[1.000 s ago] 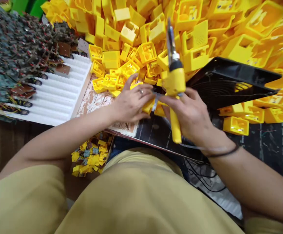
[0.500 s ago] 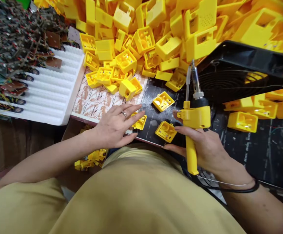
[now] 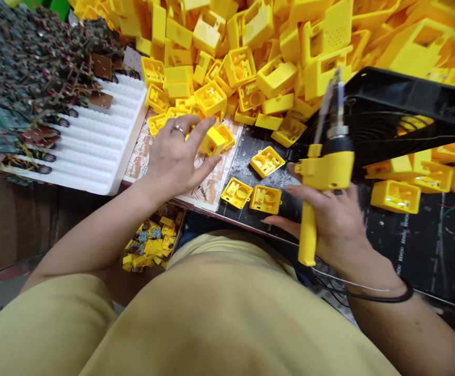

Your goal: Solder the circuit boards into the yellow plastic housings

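Note:
My left hand (image 3: 176, 156), fingers apart and holding nothing, is over the near edge of the yellow casings, beside an upright yellow casing (image 3: 212, 141). My right hand (image 3: 329, 214) is wrapped round a yellow soldering gun (image 3: 326, 169), its metal tip pointing up and away. Three open yellow casings lie on the black mat between my hands: one farther back (image 3: 267, 161), one at the front left (image 3: 236, 192) and one at the front right (image 3: 265, 199). The two front ones lie side by side.
A big heap of yellow casings (image 3: 274, 73) fills the back. A black fan (image 3: 407, 104) stands at right. On the left, a white foam tray (image 3: 90, 151) bears many wired circuit boards (image 3: 35, 78). Below the table edge, a box holds yellow parts (image 3: 152, 248).
My left hand has moved up and left, off the front left casing towards the heap. The front right casing has turned, and the soldering gun has shifted slightly up and right.

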Action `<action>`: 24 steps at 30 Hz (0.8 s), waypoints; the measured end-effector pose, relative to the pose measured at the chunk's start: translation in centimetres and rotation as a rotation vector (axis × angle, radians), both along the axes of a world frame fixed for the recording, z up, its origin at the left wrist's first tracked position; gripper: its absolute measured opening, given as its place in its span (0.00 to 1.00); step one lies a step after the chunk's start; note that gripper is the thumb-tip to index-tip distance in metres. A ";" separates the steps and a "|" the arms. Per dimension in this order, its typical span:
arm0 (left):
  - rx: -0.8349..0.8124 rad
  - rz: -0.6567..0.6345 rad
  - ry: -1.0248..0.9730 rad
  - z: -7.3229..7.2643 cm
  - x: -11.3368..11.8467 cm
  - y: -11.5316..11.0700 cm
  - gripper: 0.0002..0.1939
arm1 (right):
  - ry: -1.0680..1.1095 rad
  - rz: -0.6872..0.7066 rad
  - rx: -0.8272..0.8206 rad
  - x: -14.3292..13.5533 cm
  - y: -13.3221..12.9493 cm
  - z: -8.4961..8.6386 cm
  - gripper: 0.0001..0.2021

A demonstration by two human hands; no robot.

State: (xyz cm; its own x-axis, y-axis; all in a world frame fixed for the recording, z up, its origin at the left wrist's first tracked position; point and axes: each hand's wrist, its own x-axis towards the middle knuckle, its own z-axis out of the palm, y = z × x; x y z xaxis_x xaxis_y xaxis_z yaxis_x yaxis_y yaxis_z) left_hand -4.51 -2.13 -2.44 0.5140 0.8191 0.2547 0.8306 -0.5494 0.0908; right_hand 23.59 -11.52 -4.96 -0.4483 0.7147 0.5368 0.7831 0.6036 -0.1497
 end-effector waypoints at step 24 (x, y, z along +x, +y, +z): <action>-0.159 -0.120 0.083 -0.4 -1.9 -2.6 0.24 | 0.056 0.080 -0.023 -5.2 1.0 -2.4 0.20</action>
